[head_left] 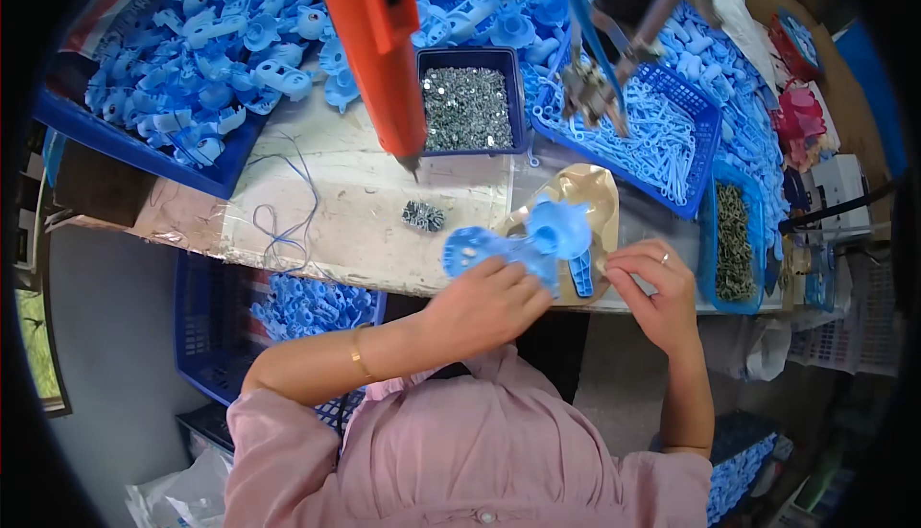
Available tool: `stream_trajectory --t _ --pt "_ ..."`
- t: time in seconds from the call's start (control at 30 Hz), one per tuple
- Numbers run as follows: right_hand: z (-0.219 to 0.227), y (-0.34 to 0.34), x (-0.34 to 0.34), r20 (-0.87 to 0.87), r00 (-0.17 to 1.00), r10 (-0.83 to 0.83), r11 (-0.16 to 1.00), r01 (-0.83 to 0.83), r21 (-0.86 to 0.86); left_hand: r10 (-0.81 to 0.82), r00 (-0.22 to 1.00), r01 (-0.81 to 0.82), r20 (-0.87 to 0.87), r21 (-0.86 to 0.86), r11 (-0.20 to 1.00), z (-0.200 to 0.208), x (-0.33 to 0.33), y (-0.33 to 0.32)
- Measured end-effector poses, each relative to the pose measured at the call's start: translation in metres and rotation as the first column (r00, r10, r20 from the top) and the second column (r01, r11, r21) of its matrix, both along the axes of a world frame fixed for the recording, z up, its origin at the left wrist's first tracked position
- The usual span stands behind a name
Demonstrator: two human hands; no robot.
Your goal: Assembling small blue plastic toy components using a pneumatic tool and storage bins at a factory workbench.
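My left hand (494, 300) is closed on a light blue plastic toy part (561, 229), gripping its near edge above the front of the bench. The part has a rounded end and a flat end with holes. Beneath it lies a tan moulded tray (600, 204), partly covered by the part. A narrow ribbed blue piece (582, 274) shows at the tray's near side. Just right of the tray, my right hand (664, 288) has thumb and fingertips pinched together; I cannot make out what is between them.
An orange power screwdriver (376, 58) hangs over the bench. Left of the tray lies a small heap of metal screws (422, 215). Behind stand a dark bin of screws (470, 106), a basket of thin blue pieces (657, 130) and a metal clamp-like tool (595, 87). A screw-filled blue tray (736, 240) sits right.
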State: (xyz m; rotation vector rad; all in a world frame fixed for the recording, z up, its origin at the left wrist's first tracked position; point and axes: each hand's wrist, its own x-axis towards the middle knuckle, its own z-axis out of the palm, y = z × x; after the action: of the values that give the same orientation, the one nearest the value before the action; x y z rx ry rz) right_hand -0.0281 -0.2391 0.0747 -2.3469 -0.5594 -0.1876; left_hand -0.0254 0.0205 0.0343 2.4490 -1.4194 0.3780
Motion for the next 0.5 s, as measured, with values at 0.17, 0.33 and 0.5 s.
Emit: stream_trajectory --t 0.17,0.33,0.5 --pt "-0.001 -0.005 -0.008 0.062 0.996 -0.062 0.997 0.064 -0.032 0.073 0.996 -0.073 0.045 0.013 0.997 -0.022 0.013 -0.054" --pt "-0.01 0.003 -0.008 0.062 0.998 -0.008 0.999 0.011 -0.048 0.091 0.975 -0.139 -0.203 -0.235 0.962 -0.011 0.016 -0.032" --pt "-0.037 0.028 0.003 0.092 0.974 0.207 0.946 -0.175 -0.274 0.139 0.877 -0.3 -0.459 -0.3 0.905 -0.031 0.023 0.005"
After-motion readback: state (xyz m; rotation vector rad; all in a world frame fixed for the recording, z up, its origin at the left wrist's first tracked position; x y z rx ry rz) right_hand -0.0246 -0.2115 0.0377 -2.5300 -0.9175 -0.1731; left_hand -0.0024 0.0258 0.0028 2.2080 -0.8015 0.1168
